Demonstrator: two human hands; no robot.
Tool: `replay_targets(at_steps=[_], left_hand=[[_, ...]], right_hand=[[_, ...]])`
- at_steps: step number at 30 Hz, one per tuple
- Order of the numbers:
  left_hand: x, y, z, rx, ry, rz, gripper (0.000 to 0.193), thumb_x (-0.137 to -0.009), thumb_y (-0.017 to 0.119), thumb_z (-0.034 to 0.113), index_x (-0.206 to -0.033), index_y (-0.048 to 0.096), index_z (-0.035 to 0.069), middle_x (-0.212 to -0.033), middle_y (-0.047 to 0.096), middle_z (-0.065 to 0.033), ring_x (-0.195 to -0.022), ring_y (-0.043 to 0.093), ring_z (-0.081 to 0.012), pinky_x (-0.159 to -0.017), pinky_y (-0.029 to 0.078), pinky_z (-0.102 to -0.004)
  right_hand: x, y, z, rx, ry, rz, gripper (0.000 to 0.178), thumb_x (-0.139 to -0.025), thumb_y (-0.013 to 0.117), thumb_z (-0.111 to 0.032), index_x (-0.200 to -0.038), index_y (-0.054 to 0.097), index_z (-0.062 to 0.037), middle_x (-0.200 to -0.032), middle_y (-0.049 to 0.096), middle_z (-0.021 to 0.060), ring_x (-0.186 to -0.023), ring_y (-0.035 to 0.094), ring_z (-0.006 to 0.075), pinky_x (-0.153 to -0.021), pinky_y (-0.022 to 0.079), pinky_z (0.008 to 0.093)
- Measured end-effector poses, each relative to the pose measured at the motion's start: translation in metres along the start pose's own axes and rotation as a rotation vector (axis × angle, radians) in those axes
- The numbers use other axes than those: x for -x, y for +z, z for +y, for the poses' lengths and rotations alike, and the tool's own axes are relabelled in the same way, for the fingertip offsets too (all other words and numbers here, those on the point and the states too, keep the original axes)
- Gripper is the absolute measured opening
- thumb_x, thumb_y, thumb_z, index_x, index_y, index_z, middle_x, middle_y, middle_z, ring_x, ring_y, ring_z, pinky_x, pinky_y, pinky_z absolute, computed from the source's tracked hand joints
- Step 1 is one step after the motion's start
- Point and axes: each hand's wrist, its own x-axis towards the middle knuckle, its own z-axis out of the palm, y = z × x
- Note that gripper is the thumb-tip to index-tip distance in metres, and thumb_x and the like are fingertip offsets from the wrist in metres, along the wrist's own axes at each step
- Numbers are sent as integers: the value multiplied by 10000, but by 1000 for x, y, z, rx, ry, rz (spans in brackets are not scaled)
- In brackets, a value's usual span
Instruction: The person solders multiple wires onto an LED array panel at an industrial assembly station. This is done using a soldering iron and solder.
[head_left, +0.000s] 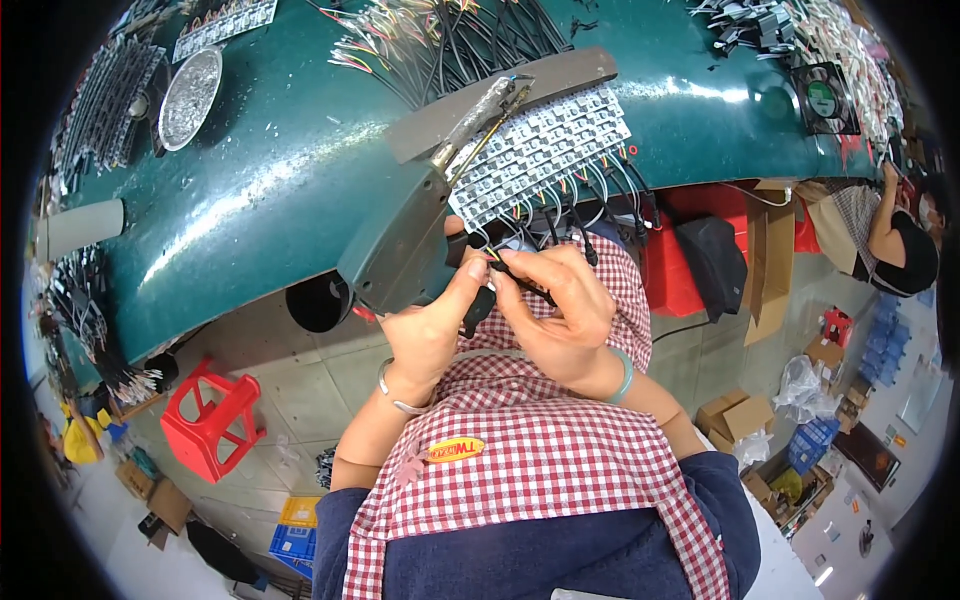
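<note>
Near the table's front edge, my left hand [425, 325] and my right hand [560, 305] meet with their fingertips pinched on a thin cable with coloured wire ends [494, 257]. A grey soldering gun [400, 245] lies against my left hand, its metal tip [485, 110] pointing away from me. It hides some of my left fingers, so whether they also grip it I cannot tell. Just beyond my fingers lies a panel of small white circuit boards [545, 150] with dark square parts. Several wires [565, 190] hang from its near edge.
A brown-grey bar [580, 78] lies behind the panel. Beyond it is a bundle of black cables [480, 50] on the green table [250, 190]. A metal dish [190, 98] stands far left; a red stool [210, 420] stands on the floor. Another person [900, 235] sits at right.
</note>
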Motion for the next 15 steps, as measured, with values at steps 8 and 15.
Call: replay_targets(at_steps=[8, 15], left_hand=[[4, -4, -4, -164, 90, -68, 356, -876, 667, -43, -1213, 554, -25, -1011, 646, -65, -858, 624, -112, -762, 519, -261], [23, -53, 3, -646, 279, -197, 452, -864, 669, -66, -1295, 550, 3, -932, 651, -78, -778, 582, -109, -708, 490, -252]], right_hand=[[-3, 3, 7, 3, -5, 26, 297, -708, 768, 68, -982, 685, -10, -782, 634, 84, -622, 634, 186, -512, 497, 276], [-4, 4, 23, 104, 41, -18, 298, -710, 760, 92, -985, 687, 2, -788, 632, 84, -632, 610, 156, -559, 491, 257]])
